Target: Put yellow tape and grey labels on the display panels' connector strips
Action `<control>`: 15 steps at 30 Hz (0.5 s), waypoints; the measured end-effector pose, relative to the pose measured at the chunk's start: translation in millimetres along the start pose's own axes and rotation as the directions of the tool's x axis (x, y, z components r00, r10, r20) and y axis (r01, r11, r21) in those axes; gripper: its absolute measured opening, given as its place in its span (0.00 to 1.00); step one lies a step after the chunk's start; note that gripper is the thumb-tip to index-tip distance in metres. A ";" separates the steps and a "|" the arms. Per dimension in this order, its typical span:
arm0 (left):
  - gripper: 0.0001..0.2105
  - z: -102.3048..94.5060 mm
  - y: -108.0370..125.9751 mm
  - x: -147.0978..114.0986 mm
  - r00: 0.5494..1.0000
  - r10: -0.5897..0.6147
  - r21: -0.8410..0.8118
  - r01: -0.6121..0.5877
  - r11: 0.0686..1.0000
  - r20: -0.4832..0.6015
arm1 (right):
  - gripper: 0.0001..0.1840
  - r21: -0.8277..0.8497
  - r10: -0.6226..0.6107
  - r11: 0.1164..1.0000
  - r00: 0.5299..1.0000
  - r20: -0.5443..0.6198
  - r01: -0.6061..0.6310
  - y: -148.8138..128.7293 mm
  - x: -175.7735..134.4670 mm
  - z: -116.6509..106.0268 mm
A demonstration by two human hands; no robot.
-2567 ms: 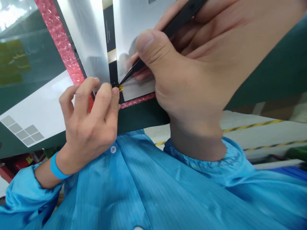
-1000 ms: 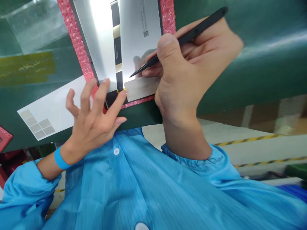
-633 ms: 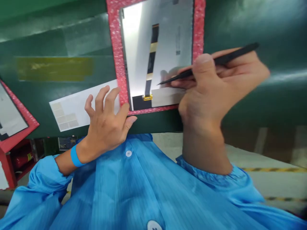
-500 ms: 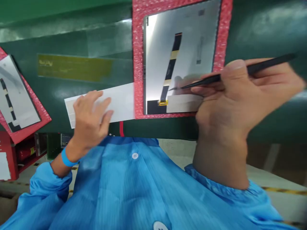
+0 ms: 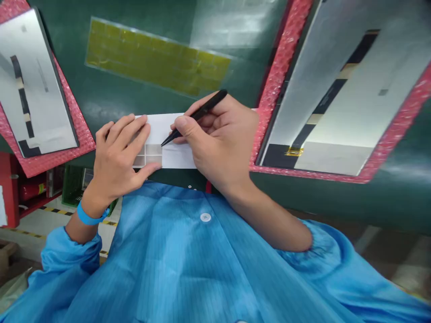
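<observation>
My left hand (image 5: 117,154) lies with fingers spread on a white backing sheet (image 5: 182,157), near its left end. Grey rectangular stickers (image 5: 154,150) show on the sheet between the thumb and forefinger. In my right hand (image 5: 224,139) is a pair of black tweezers (image 5: 198,112), gripped like a pen. The tips of the tweezers meet the sheet at the edge of a grey sticker; whether they pinch it I cannot tell. Right of that hand, a display panel (image 5: 346,112) with a black ribbon cable (image 5: 332,96) rests on pink bubble wrap (image 5: 353,178).
A second display panel (image 5: 54,103) sits on pink wrap (image 5: 76,119) at the left. Behind the sheet, a strip of yellow tape pieces (image 5: 155,58) lies on the green tabletop (image 5: 111,98). Below the table's left edge are a red cabinet (image 5: 10,197) and a green crate (image 5: 72,184).
My right hand has brought the tweezers left, from over the display panel to the white sheet. My left hand has settled flat on the sheet. The view has turned left.
</observation>
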State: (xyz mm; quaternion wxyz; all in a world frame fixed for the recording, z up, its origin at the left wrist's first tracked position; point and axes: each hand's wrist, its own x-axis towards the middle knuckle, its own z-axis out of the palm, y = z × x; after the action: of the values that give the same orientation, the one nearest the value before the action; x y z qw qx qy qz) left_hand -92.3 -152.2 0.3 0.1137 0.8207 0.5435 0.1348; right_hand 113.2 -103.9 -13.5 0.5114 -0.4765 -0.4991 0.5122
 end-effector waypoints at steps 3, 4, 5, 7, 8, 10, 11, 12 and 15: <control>0.34 -0.1 0.2 0.2 1.000 -0.016 -0.034 0.016 0.999 0.018 | 0.16 -0.030 0.028 0.999 0.999 -0.018 -0.029 1.4 -0.1 -2.0; 0.34 0.1 0.1 0.1 1.000 -0.017 -0.041 0.018 0.999 0.021 | 0.16 -0.038 0.037 0.999 0.999 -0.024 -0.038 0.0 -0.2 -2.6; 0.34 0.3 0.2 0.1 1.000 -0.018 -0.045 0.019 0.999 0.023 | 0.16 -0.046 0.045 0.998 0.999 -0.026 -0.046 -1.6 -0.2 -3.0; 0.34 0.6 0.5 0.2 1.000 -0.019 -0.054 0.020 0.998 0.022 | 0.17 -0.062 0.059 0.996 0.998 -0.016 -0.060 -4.8 0.4 -3.2; 0.35 0.6 0.7 0.3 1.000 -0.017 -0.057 0.018 0.998 0.022 | 0.17 -0.069 0.062 0.996 0.998 -0.010 -0.063 -6.1 1.0 -3.0; 0.35 0.3 1.4 0.8 1.000 -0.010 -0.063 0.012 0.998 0.023 | 0.18 -0.086 0.073 0.994 0.997 -0.003 -0.073 -7.9 2.5 -2.4; 0.35 0.0 1.7 1.0 1.000 -0.009 -0.065 0.011 0.998 0.029 | 0.19 -0.095 0.076 0.993 0.997 -0.001 -0.076 -8.4 3.3 -2.0; 0.35 -0.2 2.0 1.2 0.999 -0.011 -0.067 0.014 0.998 0.037 | 0.19 -0.105 0.075 0.992 0.997 0.001 -0.075 -8.8 4.0 -1.8; 0.35 -0.7 2.7 1.5 0.998 -0.032 -0.082 0.037 0.996 0.056 | 0.19 -0.134 0.070 0.989 0.997 0.021 -0.066 -9.1 5.9 -1.6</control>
State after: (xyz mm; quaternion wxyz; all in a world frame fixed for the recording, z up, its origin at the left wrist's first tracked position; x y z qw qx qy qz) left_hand -89.6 -151.8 2.0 0.1650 0.8091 0.5481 0.1328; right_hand 115.0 -98.2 -4.4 0.4543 -0.5197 -0.5222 0.5008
